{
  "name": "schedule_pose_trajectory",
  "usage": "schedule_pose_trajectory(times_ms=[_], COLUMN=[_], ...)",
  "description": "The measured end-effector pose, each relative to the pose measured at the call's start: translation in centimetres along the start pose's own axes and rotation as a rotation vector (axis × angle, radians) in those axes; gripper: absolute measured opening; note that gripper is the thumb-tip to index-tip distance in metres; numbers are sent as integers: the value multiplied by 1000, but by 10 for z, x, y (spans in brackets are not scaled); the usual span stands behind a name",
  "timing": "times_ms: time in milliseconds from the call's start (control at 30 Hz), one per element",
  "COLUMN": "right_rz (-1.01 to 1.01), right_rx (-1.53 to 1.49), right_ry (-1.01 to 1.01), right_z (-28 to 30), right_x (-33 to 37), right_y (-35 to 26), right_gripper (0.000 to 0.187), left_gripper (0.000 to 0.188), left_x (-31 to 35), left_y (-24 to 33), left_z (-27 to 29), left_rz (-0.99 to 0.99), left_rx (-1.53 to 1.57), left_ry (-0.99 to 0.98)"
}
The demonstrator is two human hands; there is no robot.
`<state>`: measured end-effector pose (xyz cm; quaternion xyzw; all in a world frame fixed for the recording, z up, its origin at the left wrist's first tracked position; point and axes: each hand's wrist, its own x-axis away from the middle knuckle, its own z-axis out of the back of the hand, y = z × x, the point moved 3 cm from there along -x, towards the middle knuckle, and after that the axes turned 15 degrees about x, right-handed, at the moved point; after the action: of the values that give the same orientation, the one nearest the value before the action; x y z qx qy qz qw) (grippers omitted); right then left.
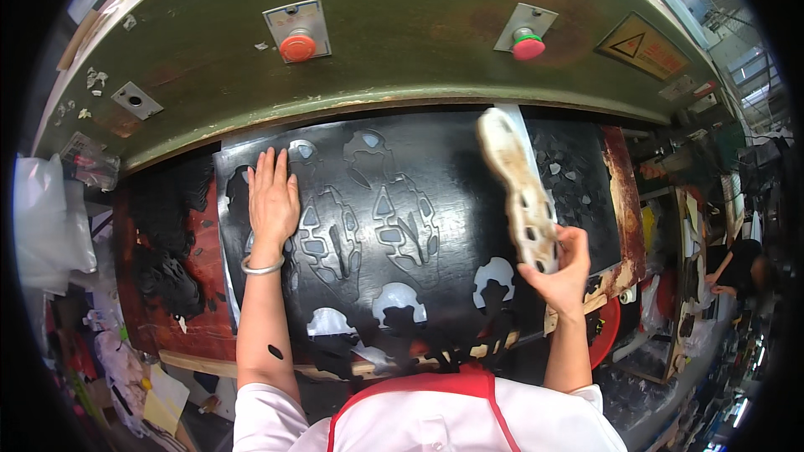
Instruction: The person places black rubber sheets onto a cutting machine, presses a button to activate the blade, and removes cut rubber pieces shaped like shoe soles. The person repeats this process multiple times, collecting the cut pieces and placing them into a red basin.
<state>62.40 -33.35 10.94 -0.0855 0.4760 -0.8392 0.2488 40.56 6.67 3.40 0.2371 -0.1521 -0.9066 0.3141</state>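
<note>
My left hand (273, 197) lies flat with its fingers stretched out on the left part of a shiny black sheet (469, 226). A metal bangle circles that wrist. Cut outlines in the shape of shoe soles (331, 238) show in the sheet, beside my left hand and further right. Between thumb and fingers, my right hand (559, 269) grips the near end of a long shoe-sole cutting die (521, 188). This die is cream and brown, with several dark holes along it. It is tilted over the sheet's right side; whether it touches the sheet I cannot tell.
A green machine front (402, 42) spans the far side, with a red push button (298, 47) and a pink-and-green one (528, 45). Black scraps (167, 285) lie on the reddish board at left. Cut-outs break the sheet's near edge. A red round container (606, 331) stands at right.
</note>
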Motion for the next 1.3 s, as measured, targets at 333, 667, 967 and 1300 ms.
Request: schedule_pose_trajectory(times_ms=[333,667,967,1300], right_rz=[537,-37,132,220], right_rx=[504,-144,80,515], right_ry=[-80,231,539,758], right_z=[-66,-57,-78,-115], right_x=[-73,-55,-193,-214], right_y=[7,61,-19,-75], right_gripper=[85,42,72,101], left_gripper=[34,27,39,38], left_x=[-14,16,114,78], left_y=[7,-9,-98,-140], left_z=[9,75,70,26], left_rz=[-153,115,681,432], left_rx=[166,408,363,27], left_ry=[134,120,78,222])
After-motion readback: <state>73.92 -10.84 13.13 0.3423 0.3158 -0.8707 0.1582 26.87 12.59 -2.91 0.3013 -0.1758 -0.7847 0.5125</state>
